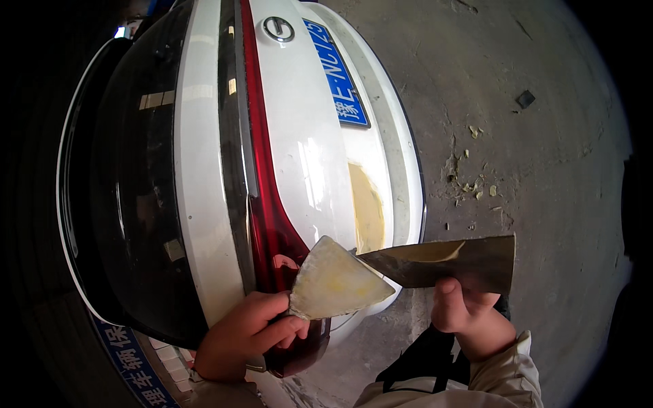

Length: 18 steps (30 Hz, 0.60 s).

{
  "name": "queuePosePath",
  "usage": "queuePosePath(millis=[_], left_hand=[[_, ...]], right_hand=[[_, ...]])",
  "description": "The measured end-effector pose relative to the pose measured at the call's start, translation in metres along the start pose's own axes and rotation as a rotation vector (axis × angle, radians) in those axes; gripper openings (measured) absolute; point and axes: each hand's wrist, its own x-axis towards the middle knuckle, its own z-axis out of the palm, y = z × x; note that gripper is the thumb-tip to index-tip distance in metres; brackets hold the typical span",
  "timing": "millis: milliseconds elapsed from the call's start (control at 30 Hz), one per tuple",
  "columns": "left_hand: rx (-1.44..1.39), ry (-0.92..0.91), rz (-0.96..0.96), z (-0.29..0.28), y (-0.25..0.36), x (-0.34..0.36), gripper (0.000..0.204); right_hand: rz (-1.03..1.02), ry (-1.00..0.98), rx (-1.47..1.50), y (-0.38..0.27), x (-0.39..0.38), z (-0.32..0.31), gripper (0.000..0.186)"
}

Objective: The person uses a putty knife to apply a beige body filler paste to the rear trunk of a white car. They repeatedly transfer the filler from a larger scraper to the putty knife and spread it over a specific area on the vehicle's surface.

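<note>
Scraper (486, 266) dark and flat, with tan paste (442, 254)

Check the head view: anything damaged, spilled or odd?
Yes: a tan, filler-like patch interrupts the white rear bumper near the license plate, and the dark scraper in the right hand carries a similar smear. Pale flakes litter the concrete floor beside the car, looking like loose debris.

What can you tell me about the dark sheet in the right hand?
The dark sheet looks thin, perhaps metal, squared at its right end and tapering leftward. A beige smear marks its upper part. The right hand grips its lower edge, thumb on the near face. Its left tip meets the triangular blade in view; contact is unclear.
</note>
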Motion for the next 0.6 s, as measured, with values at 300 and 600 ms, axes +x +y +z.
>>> queuePosePath(millis=[300, 600], left_hand=[[-0.129, -0.049, 0.215, -0.005, -0.022, 0.0, 0.013], [-0.207, 0.048, 0.477, 0.004, -0.029, 0.003, 0.027]], right_hand=[[-0.18, -0.406, -0.066, -0.015, 0.03, 0.004, 0.045], [-0.011, -0.479, -0.09, -0.007, 0.006, -0.005, 0.057]])
